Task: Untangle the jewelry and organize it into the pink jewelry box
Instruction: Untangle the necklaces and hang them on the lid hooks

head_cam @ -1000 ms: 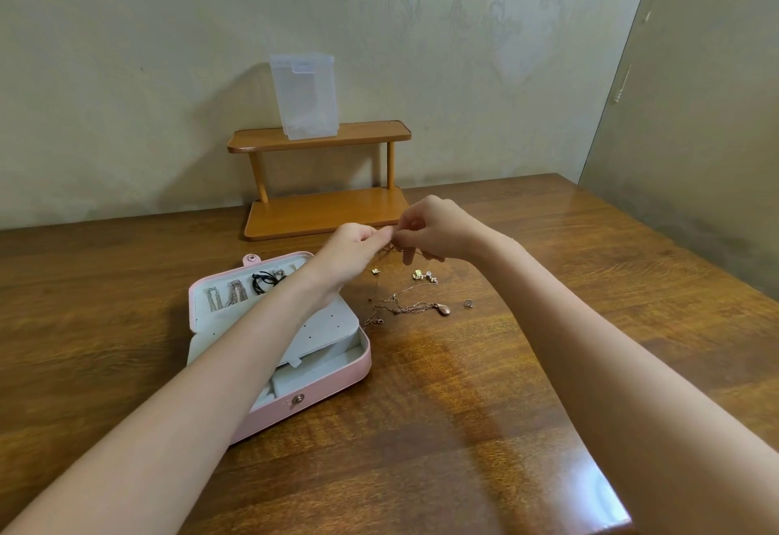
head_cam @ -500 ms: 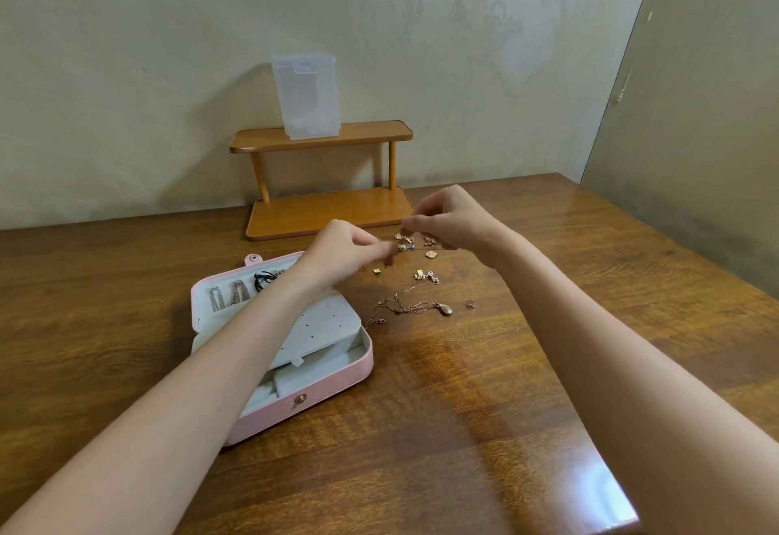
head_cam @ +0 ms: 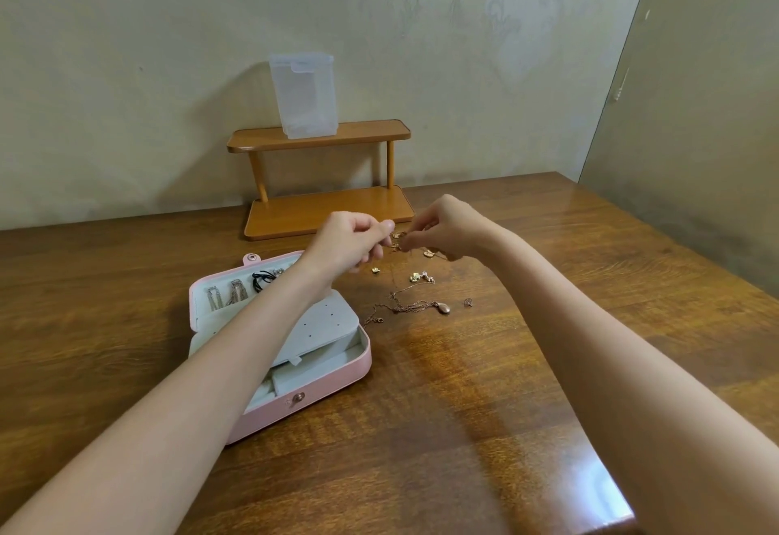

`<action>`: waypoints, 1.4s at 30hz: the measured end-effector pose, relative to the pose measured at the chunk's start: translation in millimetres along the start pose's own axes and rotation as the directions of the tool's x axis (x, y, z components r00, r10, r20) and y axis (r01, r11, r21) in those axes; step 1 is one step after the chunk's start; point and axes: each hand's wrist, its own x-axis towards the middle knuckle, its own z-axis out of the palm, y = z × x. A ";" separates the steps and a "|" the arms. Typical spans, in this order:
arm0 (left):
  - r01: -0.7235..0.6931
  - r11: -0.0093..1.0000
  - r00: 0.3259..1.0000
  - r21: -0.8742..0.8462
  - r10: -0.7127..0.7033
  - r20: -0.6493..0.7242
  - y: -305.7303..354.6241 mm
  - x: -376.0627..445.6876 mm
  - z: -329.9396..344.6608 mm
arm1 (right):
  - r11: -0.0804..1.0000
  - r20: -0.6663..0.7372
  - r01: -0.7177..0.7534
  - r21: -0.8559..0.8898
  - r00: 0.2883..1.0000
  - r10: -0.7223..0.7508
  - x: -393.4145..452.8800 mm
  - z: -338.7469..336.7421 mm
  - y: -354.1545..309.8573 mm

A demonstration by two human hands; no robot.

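The wooden table (head_cam: 484, 408) takes up most of the view, with a two-tier wooden stand (head_cam: 324, 180) at its far edge against the wall and a clear plastic container (head_cam: 304, 96) on the stand's top shelf. Left of centre lies the pink jewelry box (head_cam: 295, 399), open, its lid (head_cam: 219, 302) already holding a few hung pieces and a dark item, and a grey perforated insert (head_cam: 320, 324) tilted over the tray.

Above the table, beyond the box, the left hand (head_cam: 345, 248) and the right hand (head_cam: 447, 231) are raised close together, each with fingertips pinched on a small gold piece (head_cam: 398, 239) held between them (which part each hand grips is too small to tell). A thin strand seems to hang down from it.

Just beside the box's right edge, a rose-gold chain (head_cam: 400, 307) with a drop pendant (head_cam: 442, 308) lies in a loose heap on the table. Smaller still are the scattered gold charms (head_cam: 421, 278), a single charm (head_cam: 376, 270) near the left wrist, and a tiny ring-like piece (head_cam: 468, 302) further right.

The step in hand looks like teasing the held piece free. It should go best with light pinches and slow pulls apart, working slack into the knot, not tugging, and holding it low over the table so a dropped charm stays close
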 end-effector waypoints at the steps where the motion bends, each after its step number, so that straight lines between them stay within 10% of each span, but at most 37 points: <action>1: 0.005 0.999 0.999 0.042 -0.007 0.034 -0.2 -0.4 0.3 | 1.000 -0.017 0.001 -0.011 1.000 -0.002 0.3 -0.1 -0.5; 7: 0.034 0.974 0.999 0.222 -0.024 -0.046 -4.7 5.4 5.9 | 0.992 -0.147 0.035 -0.120 0.988 -0.053 5.4 5.3 -6.2; 16: 0.136 0.965 0.989 -0.226 -0.146 -0.029 10.7 6.2 0.1 | 0.950 -0.206 0.014 -0.312 0.975 -0.082 6.5 1.2 -4.9; 22: 0.135 0.931 0.991 -0.338 -0.126 0.049 15.5 5.4 -8.2 | 0.975 -0.163 -0.057 -0.216 0.986 0.021 6.4 -2.2 1.8; 31: -0.051 0.991 0.997 0.125 0.058 -0.055 9.9 8.8 -4.5 | 0.990 0.014 -0.140 0.001 0.990 0.140 -2.5 -17.3 -2.5; 34: -0.099 0.956 0.978 0.278 0.145 -0.153 6.3 10.4 -1.1 | 0.938 -0.084 -0.120 0.326 0.984 0.155 -3.3 -18.7 -4.6; 38: -0.130 0.959 0.954 0.253 0.191 -0.233 6.4 12.7 4.5 | 0.712 -0.107 -0.029 0.701 0.984 0.146 -4.4 -19.7 -10.2; 42: -0.054 0.998 0.968 -0.010 0.050 -0.245 8.5 13.2 2.7 | 0.774 -0.076 -0.057 0.630 0.988 0.134 -6.2 -19.6 -11.5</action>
